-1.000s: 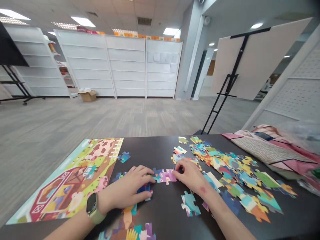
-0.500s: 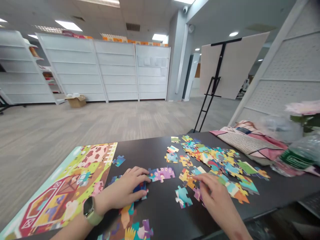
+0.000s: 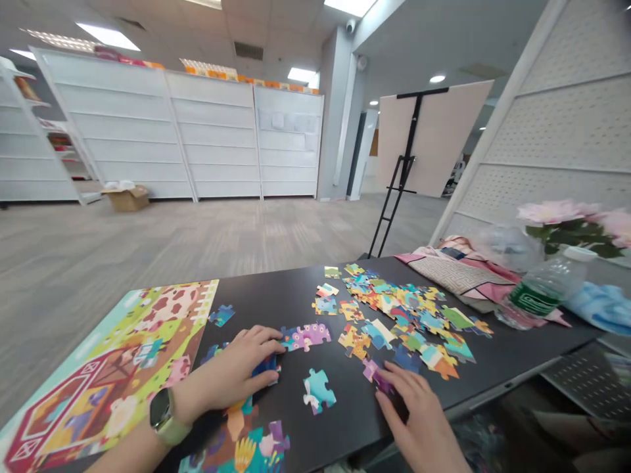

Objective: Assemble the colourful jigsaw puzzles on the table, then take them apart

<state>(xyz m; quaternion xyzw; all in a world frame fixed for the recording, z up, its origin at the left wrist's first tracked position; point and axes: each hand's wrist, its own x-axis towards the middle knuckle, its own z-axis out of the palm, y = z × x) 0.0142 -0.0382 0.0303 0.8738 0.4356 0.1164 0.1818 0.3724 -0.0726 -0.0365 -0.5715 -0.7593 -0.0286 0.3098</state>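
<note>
Puzzle section (image 3: 246, 448) in brown and teal lies nearest, left of the loose teal piece (image 3: 319, 392). Right of the teal piece, the right hand (image 3: 417, 410) curls over a purple piece (image 3: 372, 373); whether thumb and fingertips actually pinch it cannot be told. A light grip on the edges would probably spare its tabs. Left of the teal piece, the left hand (image 3: 249, 358) rests palm down, fingers loosely spread over dark blue pieces (image 3: 267, 364); gentle pressure should prevent shifting. Beyond the teal piece lies a purple strip (image 3: 315, 334), and farther right, a loose heap (image 3: 394, 305).
</note>
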